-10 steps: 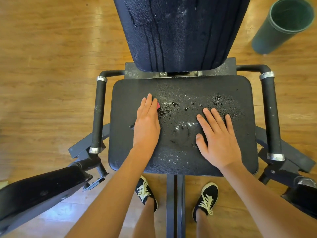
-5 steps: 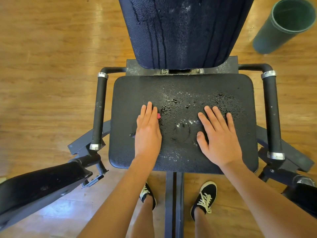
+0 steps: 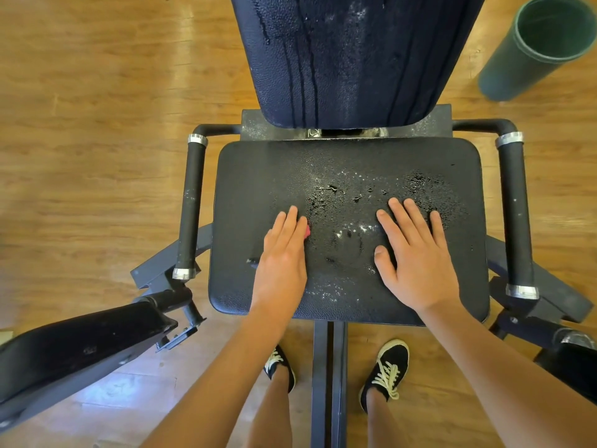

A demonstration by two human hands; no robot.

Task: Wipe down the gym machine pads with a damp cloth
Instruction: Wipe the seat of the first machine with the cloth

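The black seat pad (image 3: 349, 166) of the gym machine lies below me, wet with droplets and white flecks in its middle. My left hand (image 3: 281, 257) lies flat on the pad's left half with straight fingers, pressing down a small red cloth (image 3: 307, 232) that shows only as a sliver beside the fingers. Flat on the pad's right half rests my right hand (image 3: 415, 257), fingers spread, with nothing under it that I can see. The upright dark-blue back pad (image 3: 349, 56) behind the seat carries wet streaks running down.
Two black side handles with silver collars flank the seat, one on the left (image 3: 190, 208) and one on the right (image 3: 517, 215). A padded arm (image 3: 74, 354) juts in at lower left. A green bin (image 3: 536, 46) stands on the wooden floor at upper right.
Both hands have slid toward me, down the seat pad, with the left keeping the cloth beneath it.
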